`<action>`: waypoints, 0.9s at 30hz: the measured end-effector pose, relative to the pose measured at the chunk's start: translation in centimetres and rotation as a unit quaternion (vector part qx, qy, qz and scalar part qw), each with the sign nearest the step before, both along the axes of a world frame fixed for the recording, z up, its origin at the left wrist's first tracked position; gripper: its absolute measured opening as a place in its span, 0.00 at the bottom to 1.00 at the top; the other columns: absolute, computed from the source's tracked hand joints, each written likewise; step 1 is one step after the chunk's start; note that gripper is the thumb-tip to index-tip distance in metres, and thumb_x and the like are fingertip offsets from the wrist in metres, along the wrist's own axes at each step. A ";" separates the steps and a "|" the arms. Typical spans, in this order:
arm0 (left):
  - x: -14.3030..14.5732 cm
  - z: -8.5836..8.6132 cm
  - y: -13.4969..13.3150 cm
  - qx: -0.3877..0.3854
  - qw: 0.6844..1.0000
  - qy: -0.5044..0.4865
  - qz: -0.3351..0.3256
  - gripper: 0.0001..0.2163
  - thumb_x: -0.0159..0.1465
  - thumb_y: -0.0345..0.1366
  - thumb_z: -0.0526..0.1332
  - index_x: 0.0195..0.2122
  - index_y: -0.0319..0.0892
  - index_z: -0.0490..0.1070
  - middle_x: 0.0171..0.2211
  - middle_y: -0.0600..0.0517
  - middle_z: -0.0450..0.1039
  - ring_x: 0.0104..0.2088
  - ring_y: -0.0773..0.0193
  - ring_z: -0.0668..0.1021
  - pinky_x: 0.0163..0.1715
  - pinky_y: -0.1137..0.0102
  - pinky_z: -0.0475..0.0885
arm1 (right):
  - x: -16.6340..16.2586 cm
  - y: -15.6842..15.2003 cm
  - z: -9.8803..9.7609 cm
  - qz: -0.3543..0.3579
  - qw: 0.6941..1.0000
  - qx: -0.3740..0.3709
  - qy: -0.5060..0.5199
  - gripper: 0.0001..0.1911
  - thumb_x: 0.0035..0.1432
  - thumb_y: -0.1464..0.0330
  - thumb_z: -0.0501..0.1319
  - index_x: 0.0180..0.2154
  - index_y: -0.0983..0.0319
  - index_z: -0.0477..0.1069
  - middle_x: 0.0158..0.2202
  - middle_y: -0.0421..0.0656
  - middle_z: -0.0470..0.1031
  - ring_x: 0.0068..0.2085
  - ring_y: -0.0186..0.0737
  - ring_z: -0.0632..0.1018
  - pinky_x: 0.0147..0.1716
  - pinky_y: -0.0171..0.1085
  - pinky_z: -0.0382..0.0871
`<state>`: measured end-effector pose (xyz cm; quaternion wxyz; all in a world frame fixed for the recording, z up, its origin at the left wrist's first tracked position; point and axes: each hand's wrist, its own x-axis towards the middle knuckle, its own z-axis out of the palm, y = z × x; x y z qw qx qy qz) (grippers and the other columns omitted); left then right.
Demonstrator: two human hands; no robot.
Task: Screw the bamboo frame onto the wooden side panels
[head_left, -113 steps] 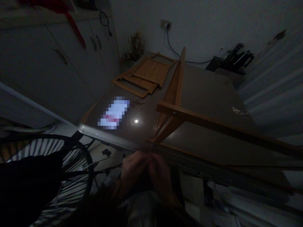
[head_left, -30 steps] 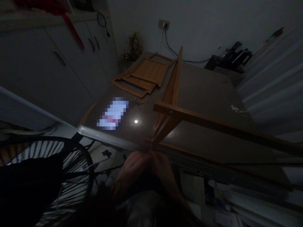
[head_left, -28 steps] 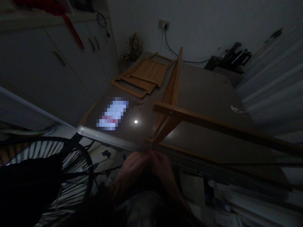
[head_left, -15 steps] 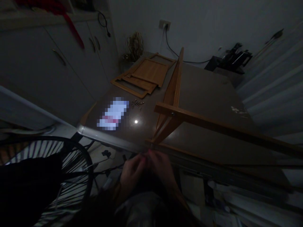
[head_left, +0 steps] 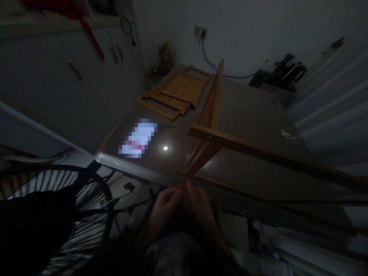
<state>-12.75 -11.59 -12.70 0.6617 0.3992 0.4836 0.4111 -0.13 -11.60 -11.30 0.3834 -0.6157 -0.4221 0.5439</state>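
Observation:
The room is very dim. My left hand (head_left: 163, 209) and my right hand (head_left: 199, 205) are together just below the near edge of a brown table (head_left: 253, 111). Both have fingers curled, fingertips pinched at the lower corner of a wooden frame (head_left: 214, 138) that stands upright on the table. What the fingers pinch is too small and dark to name. A small heap of screws (head_left: 168, 126) lies on the table to the left of the frame.
Flat wooden panels (head_left: 176, 92) are stacked at the table's far left. A blurred-out paper (head_left: 139, 138) lies near the screws. A round black wire chair (head_left: 57, 214) stands at my left. Cabinets (head_left: 71, 73) line the left wall; a dark device (head_left: 283, 73) sits far right.
My hands have stayed at the frame's lower corner, with the fingertips shifting slightly and rising a little toward the table edge. The frame has not moved.

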 end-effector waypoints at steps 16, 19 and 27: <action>-0.3 -1.0 -0.2 0.025 0.997 0.067 0.013 0.15 0.59 0.47 0.63 0.33 0.38 0.77 0.31 0.50 0.79 0.33 0.62 0.78 0.36 0.72 0.72 | 0.0 -2.2 -1.6 0.023 0.983 0.123 -0.132 0.16 0.63 0.60 0.55 0.49 0.58 0.72 0.42 0.43 0.80 0.40 0.39 0.81 0.39 0.34 0.74; -0.3 -1.5 0.0 0.036 0.998 0.056 0.022 0.13 0.58 0.46 0.64 0.30 0.39 0.75 0.28 0.53 0.77 0.30 0.65 0.76 0.33 0.74 0.71 | 0.1 -2.1 -1.3 0.016 0.983 0.111 -0.143 0.17 0.64 0.59 0.54 0.50 0.59 0.70 0.41 0.44 0.80 0.38 0.38 0.80 0.35 0.33 0.73; -0.8 -1.6 0.4 0.072 0.992 0.103 -0.004 0.12 0.60 0.44 0.64 0.30 0.40 0.72 0.27 0.54 0.74 0.28 0.68 0.75 0.29 0.75 0.69 | 0.2 -2.1 -0.8 0.008 0.979 0.126 -0.158 0.18 0.65 0.60 0.53 0.53 0.60 0.68 0.46 0.46 0.78 0.43 0.39 0.80 0.39 0.34 0.74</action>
